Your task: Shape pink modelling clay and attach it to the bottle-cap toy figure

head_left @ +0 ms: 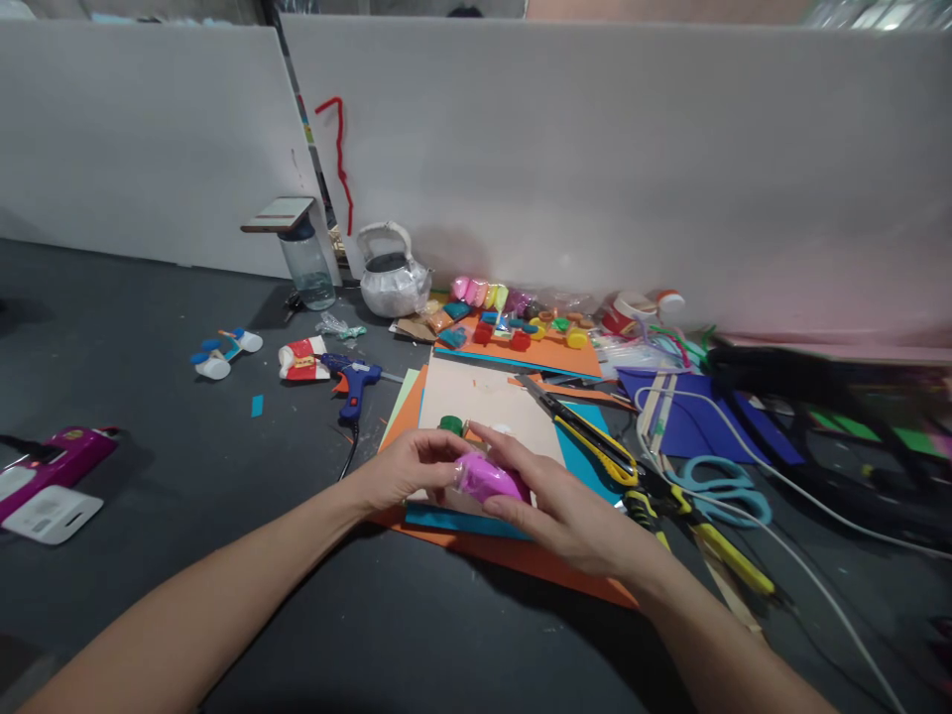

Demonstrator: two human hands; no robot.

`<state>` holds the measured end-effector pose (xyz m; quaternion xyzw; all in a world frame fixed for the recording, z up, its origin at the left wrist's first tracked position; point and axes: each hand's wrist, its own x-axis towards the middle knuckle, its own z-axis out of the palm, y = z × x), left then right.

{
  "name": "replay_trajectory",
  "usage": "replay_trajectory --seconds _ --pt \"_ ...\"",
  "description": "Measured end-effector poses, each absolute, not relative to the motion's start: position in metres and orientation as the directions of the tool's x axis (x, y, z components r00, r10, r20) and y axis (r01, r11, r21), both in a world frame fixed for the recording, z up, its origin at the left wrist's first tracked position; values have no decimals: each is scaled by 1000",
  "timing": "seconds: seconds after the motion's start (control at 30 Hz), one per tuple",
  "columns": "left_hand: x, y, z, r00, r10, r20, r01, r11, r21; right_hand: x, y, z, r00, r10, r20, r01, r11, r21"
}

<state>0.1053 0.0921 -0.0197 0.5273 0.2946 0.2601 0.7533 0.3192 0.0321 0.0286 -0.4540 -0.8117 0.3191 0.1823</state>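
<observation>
A bright purple lump in clear plastic wrap (491,481), which looks like a packet of modelling clay, is between my two hands over a stack of coloured sheets. The fingers of my left hand (402,468) pinch the wrapper at its left end. My right hand (565,501) grips the lump from the right, thumb below and fingers on top. Just behind my fingers, a green cap (450,424) and a small white piece, partly hidden, rest on the beige sheet (476,387). Orange and blue sheets stick out from underneath.
On the right lie a yellow utility knife (595,446), light blue scissors (718,486) and a white cable (773,456). A blue glue gun (355,382) is on the left. Behind stand a silver kettle (394,288), a glass jar (308,273) and wheeled bottle-cap crafts (521,337) before a white partition (595,149).
</observation>
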Motion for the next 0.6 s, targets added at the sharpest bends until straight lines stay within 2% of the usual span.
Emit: replay_trajectory --seconds 0.17,0.47,0.6 --pt "103 93 -19 726 668 -166 -34 277 960 318 33 25 -511 858 -42 663 364 -654" --pt "110 83 -13 647 761 -48 39 30 999 301 29 15 -481 875 -46 741 378 -555" --pt "107 86 -11 613 790 -10 64 -36 997 307 30 17 -482 876 -34 741 386 -549"
